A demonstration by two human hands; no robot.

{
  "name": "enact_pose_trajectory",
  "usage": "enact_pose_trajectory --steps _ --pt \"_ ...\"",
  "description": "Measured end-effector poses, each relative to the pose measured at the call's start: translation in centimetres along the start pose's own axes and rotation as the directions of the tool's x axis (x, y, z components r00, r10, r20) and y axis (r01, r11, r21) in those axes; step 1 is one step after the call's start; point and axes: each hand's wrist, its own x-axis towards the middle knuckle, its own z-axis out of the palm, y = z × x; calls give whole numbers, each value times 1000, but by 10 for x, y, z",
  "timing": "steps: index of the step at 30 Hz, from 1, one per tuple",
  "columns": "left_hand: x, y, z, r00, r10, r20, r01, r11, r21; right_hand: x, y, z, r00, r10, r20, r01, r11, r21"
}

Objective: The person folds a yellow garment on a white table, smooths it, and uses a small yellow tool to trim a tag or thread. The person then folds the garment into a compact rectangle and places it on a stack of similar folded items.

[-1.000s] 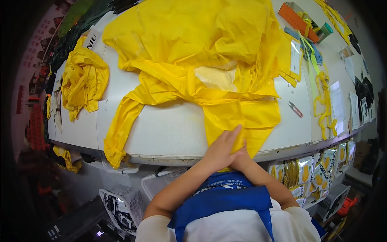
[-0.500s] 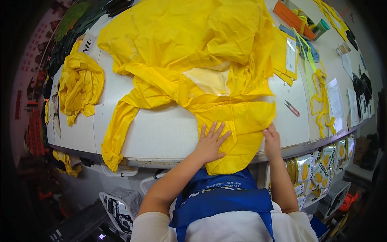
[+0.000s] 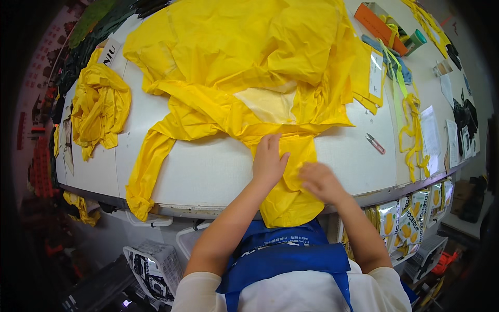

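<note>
A yellow raincoat (image 3: 223, 57) lies spread over the white table, with one sleeve (image 3: 150, 161) stretched toward the near left edge. Its narrow near part, which looks like the hood (image 3: 293, 203), hangs over the table's front edge against my blue apron. My left hand (image 3: 268, 162) rests on the left side of this part, fingers stretched out and thumb apart. At its right side is my right hand (image 3: 318, 182), smeared by motion, so its fingers cannot be made out. A pale lining patch (image 3: 267, 104) shows at the coat's middle.
Thread snips (image 3: 375, 144) lie right of the coat. A crumpled yellow garment (image 3: 99, 112) sits at the left. Farther right are folded yellow pieces (image 3: 366, 73), yellow straps (image 3: 410, 130), an orange box (image 3: 379, 26) and a green-rimmed cup (image 3: 415, 41). Packaged goods (image 3: 403, 221) fill a rack below the edge.
The right side of the hood part has been folded inward, narrowing it. My right hand has moved left with it; my left hand has shifted slightly upward and its fingers have drawn together.
</note>
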Motion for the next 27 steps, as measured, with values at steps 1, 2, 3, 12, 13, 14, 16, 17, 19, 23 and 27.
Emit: enact_pose_trajectory --steps 1,2,3,12,13,14,16,17,19,23,27 --pt "5 3 4 999 36 -11 -35 996 87 -4 20 -9 987 75 -139 -65 995 69" --pt "11 6 7 997 70 -21 -65 983 174 -10 51 -15 940 108 -324 -155 980 -122" --pt "15 9 6 999 49 4 -49 975 217 -9 61 -37 844 238 -481 -352 922 -161" --pt "18 14 8 996 94 8 -92 949 301 -61 148 -101 684 482 -547 -709 618 -340" --pt "17 14 8 993 114 -20 -103 950 294 -59 138 -98 652 533 -539 -703 691 -168" --pt "15 13 8 990 131 -50 -111 951 288 -50 114 -90 626 584 -517 -677 736 12" --pt "13 11 9 991 126 -54 -108 959 262 -31 72 -65 709 503 -495 -503 852 144" --pt "13 11 9 991 124 -57 -106 962 250 -18 53 -51 795 352 -494 -352 931 97" --pt "11 10 10 988 141 -67 -121 962 244 20 1 -46 886 337 -318 -317 942 114" --pt "12 11 11 984 162 -71 -139 954 265 55 -11 -31 935 303 -185 -323 942 -93" --pt "10 11 11 977 200 -79 -170 942 288 70 -15 -34 944 299 -143 -324 923 -210"
